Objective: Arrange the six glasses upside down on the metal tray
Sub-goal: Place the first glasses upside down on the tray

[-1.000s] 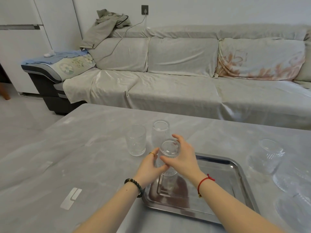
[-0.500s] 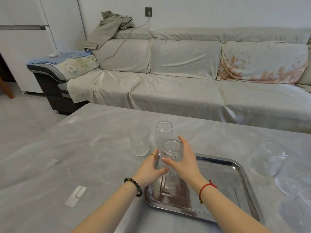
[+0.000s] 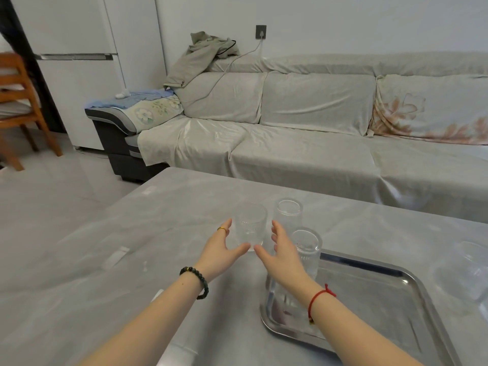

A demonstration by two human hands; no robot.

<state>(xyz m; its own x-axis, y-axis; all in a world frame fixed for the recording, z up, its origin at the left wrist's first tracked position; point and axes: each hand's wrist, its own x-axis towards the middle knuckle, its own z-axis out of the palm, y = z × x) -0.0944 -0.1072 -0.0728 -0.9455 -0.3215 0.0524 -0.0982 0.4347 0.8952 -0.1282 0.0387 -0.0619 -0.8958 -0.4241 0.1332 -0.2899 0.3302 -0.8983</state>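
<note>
A clear ribbed glass (image 3: 250, 227) stands upright on the grey table, left of the metal tray (image 3: 375, 299). My left hand (image 3: 221, 247) and my right hand (image 3: 284, 250) are on either side of it, fingers spread, thumbs almost meeting at its base; neither grips it. A taller glass (image 3: 287, 213) stands just behind to the right. One glass (image 3: 307, 249) stands upside down in the tray's far left corner, partly hidden by my right hand.
More clear glassware (image 3: 467, 270) sits blurred at the table's right edge. White strips (image 3: 115, 257) lie on the table to the left. A covered sofa (image 3: 303, 133) runs behind the table; a wooden chair (image 3: 18, 101) stands far left.
Both hands let go of the glass now standing upside down on the tray and moved left and forward to the upright ribbed glass. The camera view shifted left.
</note>
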